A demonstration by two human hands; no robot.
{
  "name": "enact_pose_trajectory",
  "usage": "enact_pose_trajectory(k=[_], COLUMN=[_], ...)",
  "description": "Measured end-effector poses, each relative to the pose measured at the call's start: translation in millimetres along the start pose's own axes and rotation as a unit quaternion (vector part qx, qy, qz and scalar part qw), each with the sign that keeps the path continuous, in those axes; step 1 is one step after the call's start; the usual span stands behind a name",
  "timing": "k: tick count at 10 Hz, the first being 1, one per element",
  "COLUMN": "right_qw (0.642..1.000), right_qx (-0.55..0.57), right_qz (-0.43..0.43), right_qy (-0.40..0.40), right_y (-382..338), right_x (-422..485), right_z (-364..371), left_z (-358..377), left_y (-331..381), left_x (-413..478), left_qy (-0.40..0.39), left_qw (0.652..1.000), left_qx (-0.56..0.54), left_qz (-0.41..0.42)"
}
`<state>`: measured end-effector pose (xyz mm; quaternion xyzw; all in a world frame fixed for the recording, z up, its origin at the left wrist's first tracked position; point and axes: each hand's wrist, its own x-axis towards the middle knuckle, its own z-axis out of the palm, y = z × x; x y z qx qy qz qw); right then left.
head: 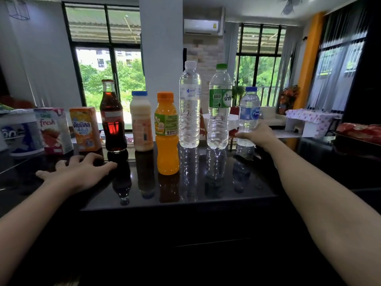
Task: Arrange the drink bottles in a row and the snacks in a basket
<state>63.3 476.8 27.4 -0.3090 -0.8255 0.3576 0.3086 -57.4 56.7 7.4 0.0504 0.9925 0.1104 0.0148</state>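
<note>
Along the far side of the glossy black counter (216, 190) stands a line of drinks: a pink carton (54, 131), an orange carton (85, 129), a dark cola glass bottle (113, 118), a creamy blue-capped bottle (141, 122), two tall water bottles (189, 106) (219, 108). The orange juice bottle (166, 135) stands a little nearer than the others. My right hand (257, 135) grips the small blue-capped water bottle (249, 112) at the row's right end. My left hand (78, 172) rests flat on the counter in front of the cartons, fingers spread, holding nothing.
A white and blue tub (19, 133) sits at the far left beside the cartons. A dark basket (358, 146) holding red snack packets (360, 130) stands at the far right. The counter's near edge runs across the middle of the view.
</note>
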Motion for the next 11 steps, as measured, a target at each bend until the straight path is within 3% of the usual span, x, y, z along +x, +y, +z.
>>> enact_pose_trajectory(k=[7,9,10,11], right_qw=[0.992,0.979,0.975,0.971], right_qx=[-0.101,-0.194,-0.221,-0.238], right_qz=[0.041,0.051,0.018,0.003], right_qy=[0.067,-0.029,-0.002,0.022], right_y=[6.1,7.3,14.9,18.6], right_x=[12.5,-3.1,-28.2,-56.6], right_z=[19.7,18.1,16.3,15.5], left_z=[1.6,-2.0,-5.8,-5.7], left_y=[0.5,-2.2,-6.4,-9.8], left_x=[-3.8,-7.2,-22.8,-50.4], left_qy=[0.022,0.024,0.064,0.126], left_qw=[0.999,0.998,0.984,0.976], left_qx=[-0.002,-0.007,-0.121,-0.092], left_qz=[0.027,0.055,0.112,0.150])
